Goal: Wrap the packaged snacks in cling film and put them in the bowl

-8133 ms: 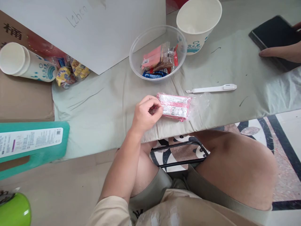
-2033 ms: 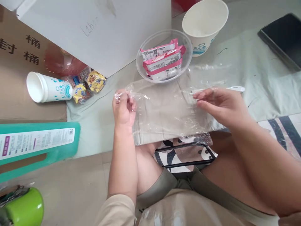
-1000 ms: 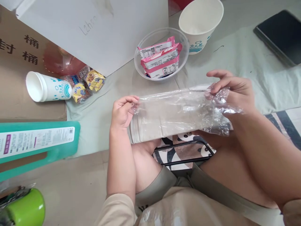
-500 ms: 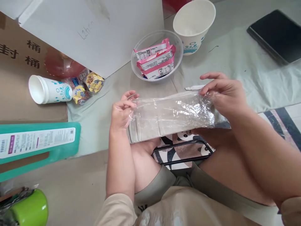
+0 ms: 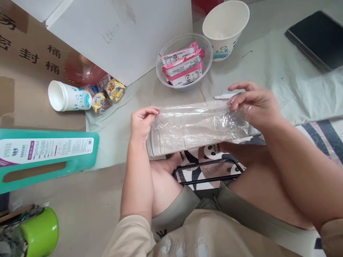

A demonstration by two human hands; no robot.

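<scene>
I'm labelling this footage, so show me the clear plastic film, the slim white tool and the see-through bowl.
Clear plastic film point(image 5: 191, 123), head view: middle of the spread sheet.
Slim white tool point(image 5: 225, 96), head view: its visible end.
See-through bowl point(image 5: 208, 63), head view: bare wall, picture's right side.

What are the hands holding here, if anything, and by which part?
A clear plastic wrapper, held by its two ends: the left hand pinches one upper corner, the right hand the opposite end near the top edge.

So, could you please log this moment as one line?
left hand: pinching clear film; right hand: holding film's other end; film: spread between; pink packets: in clear bowl
</scene>
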